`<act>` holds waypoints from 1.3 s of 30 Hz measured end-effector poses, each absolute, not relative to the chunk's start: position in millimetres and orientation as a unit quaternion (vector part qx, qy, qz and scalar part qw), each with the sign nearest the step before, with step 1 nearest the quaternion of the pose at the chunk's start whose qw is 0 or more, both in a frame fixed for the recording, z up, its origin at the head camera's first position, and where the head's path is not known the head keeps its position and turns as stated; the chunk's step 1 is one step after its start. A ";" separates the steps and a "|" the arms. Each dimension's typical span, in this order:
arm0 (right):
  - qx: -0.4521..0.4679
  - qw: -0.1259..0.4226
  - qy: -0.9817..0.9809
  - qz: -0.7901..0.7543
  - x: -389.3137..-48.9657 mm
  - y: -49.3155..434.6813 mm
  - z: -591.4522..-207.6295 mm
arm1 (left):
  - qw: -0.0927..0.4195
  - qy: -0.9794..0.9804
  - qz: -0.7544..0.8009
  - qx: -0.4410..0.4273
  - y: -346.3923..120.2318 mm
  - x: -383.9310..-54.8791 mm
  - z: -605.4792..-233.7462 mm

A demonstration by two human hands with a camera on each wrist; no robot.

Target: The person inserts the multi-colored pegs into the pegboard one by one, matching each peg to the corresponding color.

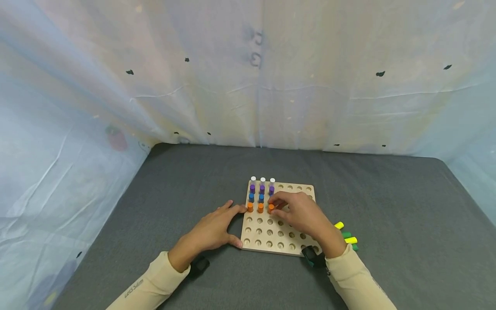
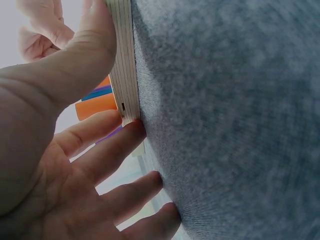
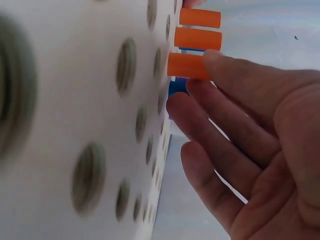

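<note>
Partway along, by the look of it. In wooden pegboard (image 1: 263, 237) on gray tabletop (image 1: 186, 181): white pegs (image 1: 262, 180), purple pegs (image 1: 262, 189), blue pegs (image 1: 261, 198), orange pegs (image 1: 260, 208), in rows of three. Pinching third orange peg (image 3: 185, 65), in row, with right hand (image 1: 300, 213); full seating hard to tell. Touching board's left edge with left hand (image 1: 213, 228), fingers extended. Likely left: loose yellow pegs (image 1: 351, 240) and green pegs (image 1: 346, 235) to right, plus many unfilled holes (image 1: 280, 233).

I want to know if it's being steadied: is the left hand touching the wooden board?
Touching: the left wrist view shows the left hand with index fingertip against the wooden board.
</note>
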State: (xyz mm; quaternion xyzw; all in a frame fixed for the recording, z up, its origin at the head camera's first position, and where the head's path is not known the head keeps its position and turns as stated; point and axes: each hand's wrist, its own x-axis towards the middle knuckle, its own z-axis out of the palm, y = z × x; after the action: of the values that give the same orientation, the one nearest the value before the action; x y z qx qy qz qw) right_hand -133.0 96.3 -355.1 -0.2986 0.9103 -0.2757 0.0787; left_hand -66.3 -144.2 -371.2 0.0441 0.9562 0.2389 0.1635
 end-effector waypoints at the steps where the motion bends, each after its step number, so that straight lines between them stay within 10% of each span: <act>1: -0.300 0.077 0.911 -0.274 -132.4 98.2 -353.9 | 0.163 0.956 0.239 0.045 -144.3 -66.7 -371.5; 39: -0.255 0.060 0.942 -0.210 -119.2 252.2 -360.2 | 0.160 0.959 0.229 0.045 -144.0 -68.4 -371.9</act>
State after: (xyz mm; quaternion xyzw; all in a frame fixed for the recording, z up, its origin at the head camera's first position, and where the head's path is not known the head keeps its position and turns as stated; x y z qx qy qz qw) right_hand -119.2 252.2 -360.2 -0.2551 0.9420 -0.2097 0.0597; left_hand -68.4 -144.0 -371.9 0.0448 0.9590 0.2294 0.1602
